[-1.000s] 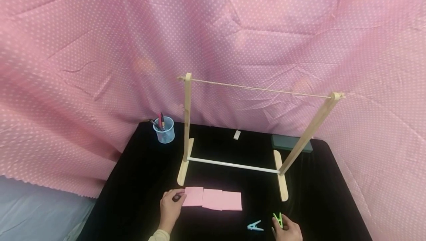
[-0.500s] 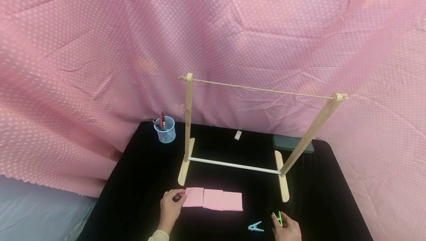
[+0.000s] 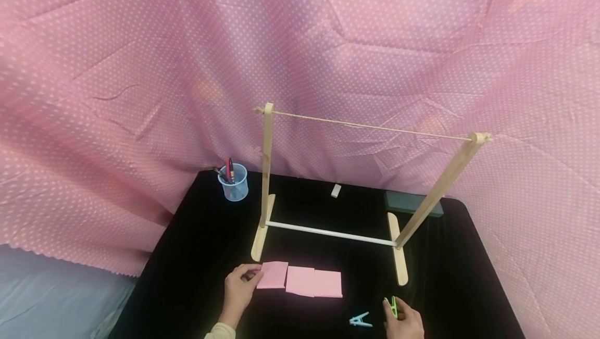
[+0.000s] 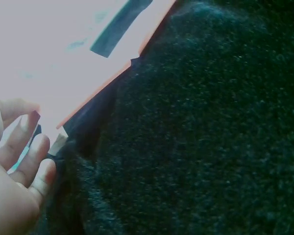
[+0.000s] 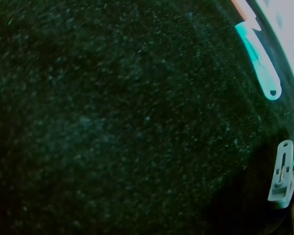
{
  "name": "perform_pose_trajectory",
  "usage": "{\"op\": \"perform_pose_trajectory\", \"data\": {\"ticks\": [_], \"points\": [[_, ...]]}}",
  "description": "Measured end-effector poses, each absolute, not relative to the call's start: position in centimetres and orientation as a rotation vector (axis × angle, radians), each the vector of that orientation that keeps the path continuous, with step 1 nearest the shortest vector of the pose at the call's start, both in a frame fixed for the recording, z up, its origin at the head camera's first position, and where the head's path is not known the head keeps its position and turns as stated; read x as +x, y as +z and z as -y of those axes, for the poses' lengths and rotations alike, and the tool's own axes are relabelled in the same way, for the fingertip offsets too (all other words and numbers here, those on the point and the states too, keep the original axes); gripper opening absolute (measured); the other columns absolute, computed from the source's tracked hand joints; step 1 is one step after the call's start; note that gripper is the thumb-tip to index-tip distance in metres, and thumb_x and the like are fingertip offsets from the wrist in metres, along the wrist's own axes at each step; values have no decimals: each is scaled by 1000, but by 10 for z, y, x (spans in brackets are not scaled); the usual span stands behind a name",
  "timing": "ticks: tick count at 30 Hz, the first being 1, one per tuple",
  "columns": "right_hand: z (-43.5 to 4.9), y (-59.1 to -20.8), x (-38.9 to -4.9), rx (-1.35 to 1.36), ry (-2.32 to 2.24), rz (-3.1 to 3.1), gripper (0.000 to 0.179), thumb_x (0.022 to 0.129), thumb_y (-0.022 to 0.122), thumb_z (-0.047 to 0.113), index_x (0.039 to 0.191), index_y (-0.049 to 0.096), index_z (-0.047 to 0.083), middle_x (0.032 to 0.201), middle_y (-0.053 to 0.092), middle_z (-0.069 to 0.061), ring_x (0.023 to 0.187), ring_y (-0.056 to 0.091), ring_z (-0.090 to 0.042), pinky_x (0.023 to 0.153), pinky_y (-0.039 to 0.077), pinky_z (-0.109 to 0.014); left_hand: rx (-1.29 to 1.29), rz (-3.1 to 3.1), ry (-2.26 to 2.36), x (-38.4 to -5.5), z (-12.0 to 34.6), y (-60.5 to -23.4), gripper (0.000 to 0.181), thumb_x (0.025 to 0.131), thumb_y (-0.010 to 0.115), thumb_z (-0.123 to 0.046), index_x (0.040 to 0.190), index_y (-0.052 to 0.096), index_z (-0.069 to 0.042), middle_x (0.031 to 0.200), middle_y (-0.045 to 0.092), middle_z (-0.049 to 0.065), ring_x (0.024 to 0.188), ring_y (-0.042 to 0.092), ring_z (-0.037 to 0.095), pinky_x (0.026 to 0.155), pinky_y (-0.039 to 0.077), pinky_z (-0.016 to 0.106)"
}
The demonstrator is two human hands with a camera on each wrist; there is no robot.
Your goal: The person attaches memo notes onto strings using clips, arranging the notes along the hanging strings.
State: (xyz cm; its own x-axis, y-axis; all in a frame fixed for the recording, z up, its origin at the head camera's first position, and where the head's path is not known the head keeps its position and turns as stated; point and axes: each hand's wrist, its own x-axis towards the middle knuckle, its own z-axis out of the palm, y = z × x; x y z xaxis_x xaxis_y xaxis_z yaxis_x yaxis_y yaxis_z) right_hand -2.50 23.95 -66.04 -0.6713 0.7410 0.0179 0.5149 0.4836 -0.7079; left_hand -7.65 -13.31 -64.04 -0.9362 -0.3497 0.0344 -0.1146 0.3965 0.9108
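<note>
My left hand (image 3: pixel 241 289) pinches the left edge of a pink paper square (image 3: pixel 273 275), whose top edge is bent up a little. Two more pink paper squares, a middle one (image 3: pixel 300 281) and a right one (image 3: pixel 328 283), lie beside it in a row. In the left wrist view, the left hand's fingertips (image 4: pixel 35 113) meet the paper's corner. My right hand (image 3: pixel 405 322) holds a green clothespin (image 3: pixel 394 306) between thumb and fingers. A grey-looking clothespin (image 5: pixel 282 176) shows beside those fingers in the right wrist view. Left of this hand, a light blue clothespin (image 3: pixel 360 319) lies on the black cloth.
Behind the papers stands a wooden frame (image 3: pixel 265 167) with a string (image 3: pixel 370 126) across its top and a white rod (image 3: pixel 328 233) low down. A blue pen cup (image 3: pixel 235 188), a white block (image 3: pixel 336 190) and a dark green box (image 3: pixel 408 202) sit along the back edge.
The left paper square has risen and tilted slightly under my left hand, which has shifted a little. My right hand still holds the green clothespin, turned slightly.
</note>
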Motion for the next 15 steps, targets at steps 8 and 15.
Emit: {"op": "perform_pose_trajectory", "data": {"ticks": [8, 15], "points": [[-241, -656, -27, -1012, 1010, 2420, 34, 84, 80, 23, 109, 73, 1, 97, 60, -15, 77, 62, -25, 51, 46, -19, 395, 2328, -1661, -80, 139, -636, 15, 77, 83, 2, 85, 78, -10, 81, 72, 4, 70, 57, 2, 65, 47, 19], [-237, -639, -33, -917, 1008, 2409, 30, 85, 79, 21, 110, 75, 5, 96, 65, -12, 80, 60, -21, 67, 42, -24, 331, 2273, -1685, -87, 140, -617, 15, 77, 82, 4, 86, 78, -8, 81, 72, 7, 70, 58, 2, 66, 49, 19]]}}
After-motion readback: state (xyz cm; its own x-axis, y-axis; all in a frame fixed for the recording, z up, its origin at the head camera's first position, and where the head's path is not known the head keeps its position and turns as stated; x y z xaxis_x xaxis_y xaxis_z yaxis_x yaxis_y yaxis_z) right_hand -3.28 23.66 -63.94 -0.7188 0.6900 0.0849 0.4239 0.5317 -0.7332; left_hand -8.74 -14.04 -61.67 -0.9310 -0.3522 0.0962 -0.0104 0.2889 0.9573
